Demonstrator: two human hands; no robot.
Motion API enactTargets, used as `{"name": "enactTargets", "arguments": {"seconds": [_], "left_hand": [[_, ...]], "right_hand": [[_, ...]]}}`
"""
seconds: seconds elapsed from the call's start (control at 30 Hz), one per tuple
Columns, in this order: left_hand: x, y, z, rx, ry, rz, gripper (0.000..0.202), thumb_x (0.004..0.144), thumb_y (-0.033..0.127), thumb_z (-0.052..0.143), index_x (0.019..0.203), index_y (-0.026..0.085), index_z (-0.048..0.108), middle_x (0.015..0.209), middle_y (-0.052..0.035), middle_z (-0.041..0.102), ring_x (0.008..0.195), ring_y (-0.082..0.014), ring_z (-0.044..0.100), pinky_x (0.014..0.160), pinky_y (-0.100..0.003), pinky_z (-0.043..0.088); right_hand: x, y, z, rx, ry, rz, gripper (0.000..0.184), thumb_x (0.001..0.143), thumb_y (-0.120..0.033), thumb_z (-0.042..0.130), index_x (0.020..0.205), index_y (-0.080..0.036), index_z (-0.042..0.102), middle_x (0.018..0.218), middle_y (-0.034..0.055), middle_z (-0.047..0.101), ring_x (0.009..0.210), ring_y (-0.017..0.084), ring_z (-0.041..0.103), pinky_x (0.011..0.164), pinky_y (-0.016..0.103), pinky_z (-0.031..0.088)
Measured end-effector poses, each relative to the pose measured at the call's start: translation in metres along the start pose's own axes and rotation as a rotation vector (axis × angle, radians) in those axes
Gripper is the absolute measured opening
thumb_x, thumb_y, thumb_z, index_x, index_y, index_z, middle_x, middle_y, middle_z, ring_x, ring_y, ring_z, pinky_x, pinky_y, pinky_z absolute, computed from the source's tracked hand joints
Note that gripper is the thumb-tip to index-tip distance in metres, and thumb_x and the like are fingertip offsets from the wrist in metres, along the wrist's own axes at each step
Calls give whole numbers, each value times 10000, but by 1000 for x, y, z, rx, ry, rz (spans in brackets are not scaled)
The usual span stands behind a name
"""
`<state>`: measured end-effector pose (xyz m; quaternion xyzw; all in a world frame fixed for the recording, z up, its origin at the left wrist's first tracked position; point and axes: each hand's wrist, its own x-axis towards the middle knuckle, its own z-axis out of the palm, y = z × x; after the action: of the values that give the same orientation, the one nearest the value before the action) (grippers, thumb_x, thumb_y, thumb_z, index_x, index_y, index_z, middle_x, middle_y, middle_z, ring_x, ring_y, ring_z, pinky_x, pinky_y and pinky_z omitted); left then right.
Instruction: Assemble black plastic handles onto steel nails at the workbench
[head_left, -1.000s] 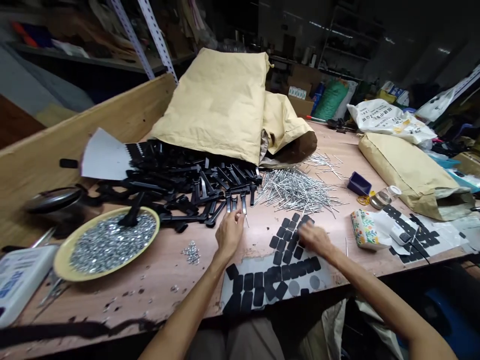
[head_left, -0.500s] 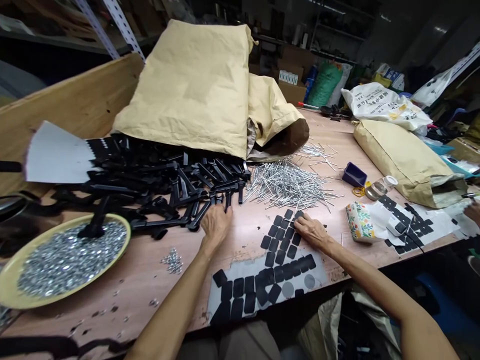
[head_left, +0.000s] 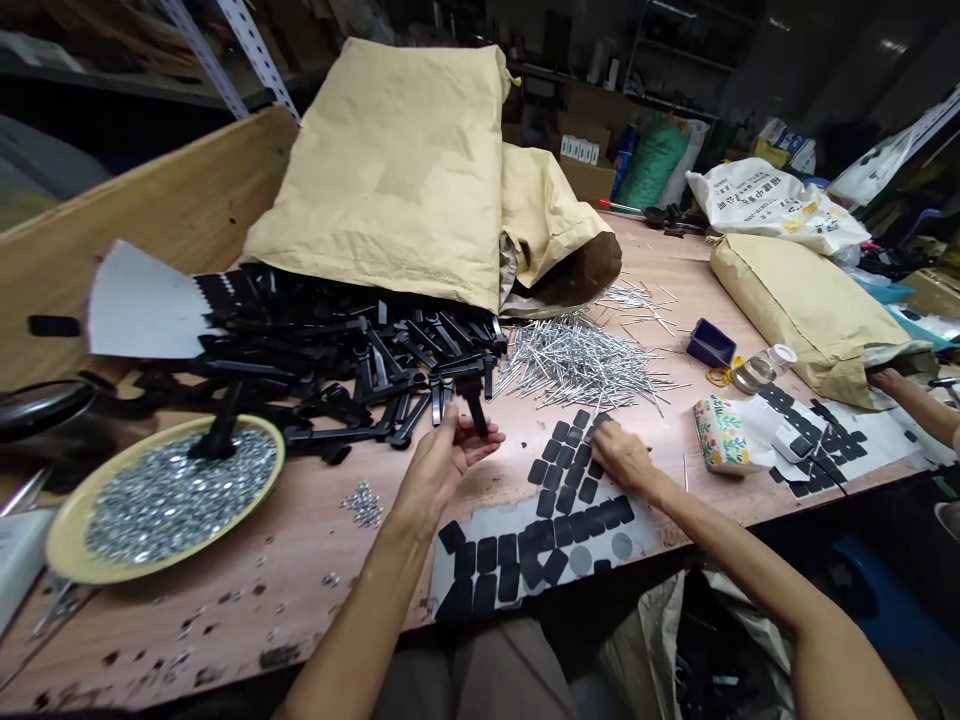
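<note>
Above the table [head_left: 225,620], left hand [head_left: 442,470] now grips black plastic [head_left: 474,410]; right hand [head_left: 622,455] presses pads [head_left: 566,470].

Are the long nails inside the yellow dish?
No, the long nails lie loose on the wooden table, away from the yellow dish.

Left hand [head_left: 442,470] and right hand [head_left: 626,458]: forearms cut off at 6 o'clock. Black plastic part [head_left: 474,405]: lower end hidden by left-hand fingers. Co-worker's forearm [head_left: 919,405] cut off at 3 o'clock. White box [head_left: 22,550] cut off at 9 o'clock. Shelves [head_left: 682,50] at 1 o'clock too dark to read.
</note>
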<state>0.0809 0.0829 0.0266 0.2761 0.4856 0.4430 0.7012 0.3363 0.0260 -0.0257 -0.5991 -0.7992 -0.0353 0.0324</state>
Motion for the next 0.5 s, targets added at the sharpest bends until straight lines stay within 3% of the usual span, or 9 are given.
{"name": "enactTargets", "arguments": {"seconds": [0.07, 0.13, 0.23, 0.33, 0.43, 0.5], "left_hand": [[-13, -1, 0, -58, -23, -85, 168, 779, 229, 606, 660, 110, 595, 641, -55, 667, 581, -139, 661, 640, -252, 562], [-25, -5, -3, -47, -34, -151, 51, 685, 112, 666, 673, 105, 617, 649, -32, 665, 560, -118, 650, 606, -214, 552], [-44, -14, -14, 21, -47, -172, 213, 571, 53, 726, 747, 120, 626, 675, 1, 652, 546, -108, 647, 553, -182, 537], [-60, -22, -26, 52, -48, -107, 367, 530, 74, 764, 853, 154, 608, 680, 51, 596, 543, -107, 651, 547, -180, 539], [-73, -26, -30, -9, -39, -96, 522, 524, 32, 756, 977, 205, 562, 709, 80, 584, 554, -107, 659, 554, -183, 543], [-85, -28, -30, -69, -61, -197, 530, 554, -13, 722, 1009, 198, 548, 709, 64, 622, 548, -102, 651, 547, -175, 535]], "right_hand": [[-16, -18, -6, 45, 57, -173, 220, 886, -170, 448, 693, -180, 552, 704, 33, 555, 658, 139, 504, 474, 224, 332], [-38, -32, -21, 121, 205, -141, 212, 886, -192, 445, 709, -191, 561, 698, 23, 560, 654, 135, 515, 503, 226, 359], [-85, -38, -52, 249, 507, 279, 168, 880, -233, 454, 766, -197, 573, 717, 12, 570, 655, 132, 532, 589, 235, 415], [-146, -39, -71, 305, 708, 752, 185, 859, -337, 477, 792, -190, 566, 740, 12, 573, 677, 145, 543, 638, 261, 441], [-208, -52, -70, 327, 682, 1075, 319, 824, -470, 465, 803, -171, 576, 746, 35, 592, 680, 168, 548, 658, 305, 452], [-236, -62, -65, 311, 560, 1133, 415, 782, -549, 473, 838, -159, 603, 783, 69, 615, 701, 197, 561, 682, 347, 459]]}}
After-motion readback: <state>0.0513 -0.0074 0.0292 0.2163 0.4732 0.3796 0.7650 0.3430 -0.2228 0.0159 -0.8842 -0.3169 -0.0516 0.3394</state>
